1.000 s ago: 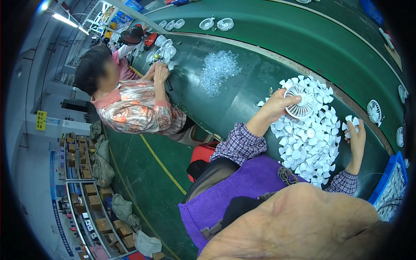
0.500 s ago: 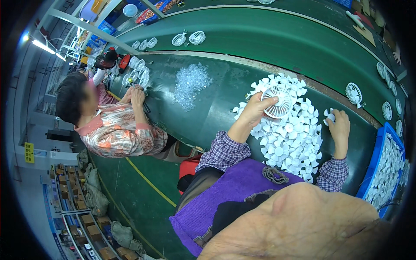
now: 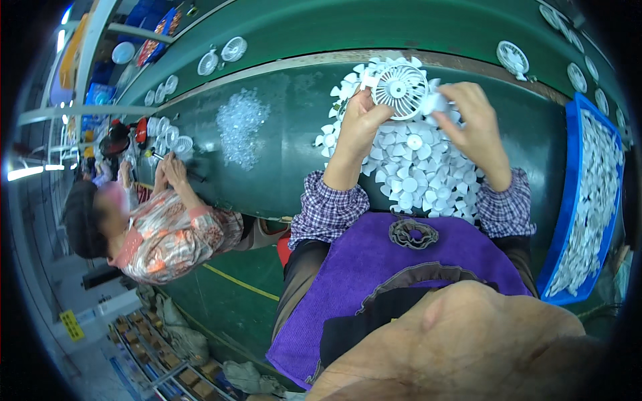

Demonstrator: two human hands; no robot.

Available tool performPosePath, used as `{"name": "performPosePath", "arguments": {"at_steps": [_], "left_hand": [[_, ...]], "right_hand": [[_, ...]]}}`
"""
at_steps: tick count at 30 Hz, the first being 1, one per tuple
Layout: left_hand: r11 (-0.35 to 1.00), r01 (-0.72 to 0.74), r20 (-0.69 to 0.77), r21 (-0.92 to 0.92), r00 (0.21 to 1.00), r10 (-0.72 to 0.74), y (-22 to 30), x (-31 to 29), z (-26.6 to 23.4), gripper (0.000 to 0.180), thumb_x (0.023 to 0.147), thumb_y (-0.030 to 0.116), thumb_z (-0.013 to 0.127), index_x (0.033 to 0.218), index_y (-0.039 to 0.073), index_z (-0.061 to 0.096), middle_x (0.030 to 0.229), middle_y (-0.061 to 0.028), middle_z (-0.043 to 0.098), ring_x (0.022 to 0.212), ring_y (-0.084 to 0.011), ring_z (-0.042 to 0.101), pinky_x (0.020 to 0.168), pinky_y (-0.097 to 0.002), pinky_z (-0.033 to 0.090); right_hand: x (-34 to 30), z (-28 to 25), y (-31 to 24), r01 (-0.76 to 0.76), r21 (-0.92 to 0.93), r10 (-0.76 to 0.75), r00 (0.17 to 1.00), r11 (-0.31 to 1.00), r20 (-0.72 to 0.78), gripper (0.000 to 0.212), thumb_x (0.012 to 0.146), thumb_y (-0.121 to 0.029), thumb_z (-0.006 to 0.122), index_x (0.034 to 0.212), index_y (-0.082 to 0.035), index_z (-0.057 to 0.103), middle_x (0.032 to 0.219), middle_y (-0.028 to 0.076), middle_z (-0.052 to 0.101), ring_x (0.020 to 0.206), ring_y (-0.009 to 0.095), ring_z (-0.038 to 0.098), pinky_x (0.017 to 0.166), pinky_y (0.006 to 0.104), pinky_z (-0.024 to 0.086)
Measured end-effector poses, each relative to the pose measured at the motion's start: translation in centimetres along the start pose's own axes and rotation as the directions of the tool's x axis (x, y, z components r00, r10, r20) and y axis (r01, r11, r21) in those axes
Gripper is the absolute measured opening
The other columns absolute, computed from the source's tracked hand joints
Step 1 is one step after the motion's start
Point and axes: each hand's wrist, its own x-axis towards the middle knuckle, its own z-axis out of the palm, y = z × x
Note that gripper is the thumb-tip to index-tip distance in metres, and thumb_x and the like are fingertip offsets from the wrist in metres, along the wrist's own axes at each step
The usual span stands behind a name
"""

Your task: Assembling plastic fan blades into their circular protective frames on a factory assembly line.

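Observation:
My left hand [image 3: 362, 123] grips a round white fan housing [image 3: 399, 91] by its lower left edge, thumb over the slotted face, above the far part of a heap. My right hand [image 3: 476, 123] is just right of the housing, slightly smeared by motion, with a white fan blade [image 3: 435, 104] pinched in its fingers. That blade is close beside the housing's right rim; whether they touch I cannot tell. Below both hands, the heap of white fan blades [image 3: 414, 167] spreads over the green worktable [image 3: 297, 134].
A blue bin [image 3: 556, 267] full of small white parts stands at the right. Clear small pieces [image 3: 242, 127] lie heaped at left, near a co-worker [image 3: 180, 230] handling something with both hands. More fan housings [image 3: 512, 59] rest on the green belt [image 3: 374, 30] beyond the table.
My right hand has come left from beyond the heap's right side, bringing the blade next to the housing. The housing's face has turned more toward me. The whole view has shifted.

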Motion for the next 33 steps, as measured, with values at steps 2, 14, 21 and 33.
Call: {"name": "performPosePath", "arguments": {"at_steps": [2, 14, 21, 33], "left_hand": [[1.000, 0.000, 0.054, 0.012, 0.999, -0.001, -0.9, 0.2, 0.7, 0.047, 0.072, -0.004, 0.052, 0.118, -0.003, 0.048, 0.106, -0.0082, 0.060, 0.094, -0.0151, 0.058, 0.082, -0.0270, 0.046], [0.990, -0.072, 0.010, 0.121, 0.997, 0.072, -3.8, -0.6, 1.7, 0.034, 0.086, 0.004, 0.065, 0.117, 0.000, 0.051, 0.104, -0.0054, 0.061, 0.092, -0.0092, 0.056, 0.077, -0.0225, 0.046], [0.943, -0.069, 0.166, 0.327, 0.986, 0.014, -4.1, -1.2, 1.0, 0.038, 0.085, 0.008, 0.066, 0.119, 0.002, 0.050, 0.102, -0.0058, 0.060, 0.090, -0.0087, 0.055, 0.076, -0.0240, 0.047], [0.967, 0.189, 0.113, 0.170, 0.971, -0.210, -4.1, -1.1, 1.1, 0.041, 0.089, 0.008, 0.058, 0.126, -0.002, 0.043, 0.120, -0.0170, 0.056, 0.102, -0.0237, 0.061, 0.069, -0.0307, 0.057]], "right_hand": [[0.0, 1.5, -0.7, 0.039, -0.013, -0.039, 0.999, 0.999, -0.012, 0.033, 0.072, -0.009, 0.070, 0.102, 0.000, 0.060, 0.091, 0.012, 0.057, 0.085, 0.028, 0.055, 0.072, 0.0367, 0.047], [-1.9, 2.6, -0.5, -0.057, 0.144, 0.061, 0.998, 0.988, -0.020, 0.035, 0.072, -0.007, 0.071, 0.103, -0.001, 0.058, 0.093, 0.011, 0.056, 0.085, 0.024, 0.056, 0.071, 0.0327, 0.047], [-2.9, 2.1, 2.1, -0.217, 0.339, 0.150, 0.965, 0.915, 0.213, 0.044, 0.076, -0.017, 0.070, 0.114, 0.000, 0.055, 0.102, 0.014, 0.060, 0.099, 0.029, 0.057, 0.086, 0.0351, 0.043], [-3.4, 1.1, 9.3, -0.643, 0.610, 0.623, 0.726, 0.463, 0.292, 0.023, 0.084, -0.017, 0.067, 0.101, -0.003, 0.060, 0.080, -0.001, 0.062, 0.057, 0.003, 0.055, 0.046, 0.0166, 0.043]]}}
